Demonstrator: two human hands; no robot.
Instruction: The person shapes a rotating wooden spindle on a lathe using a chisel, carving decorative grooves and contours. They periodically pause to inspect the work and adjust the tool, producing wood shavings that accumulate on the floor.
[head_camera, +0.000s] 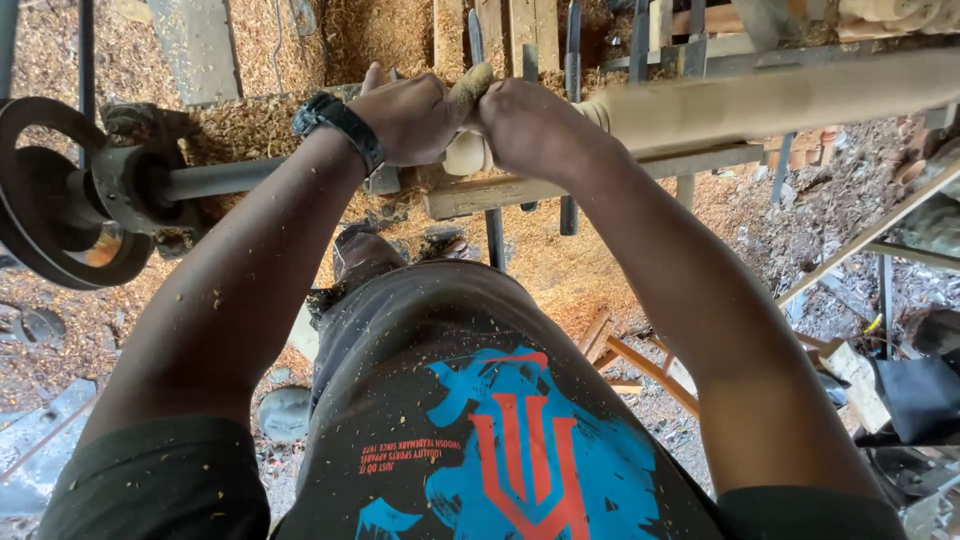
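Observation:
A long pale wooden spindle (780, 95) lies across a lathe, running from the middle to the right edge. Its rounded turned end (465, 152) shows just below my hands. My left hand (410, 115), with a black watch (340, 125) on the wrist, is closed around a tan strip (472, 85) that sticks up between both hands. My right hand (530, 125) is closed on the same strip and rests against the spindle's left end. Both fists touch each other over the wood. What lies under the palms is hidden.
At left a dark pulley wheel (50, 190) sits on a grey steel shaft (220, 178) leading toward my hands. A wooden tool rest bar (500, 192) runs below the spindle. Wood shavings (260, 130) cover the ground. Timber offcuts (640, 365) and scrap lie at lower right.

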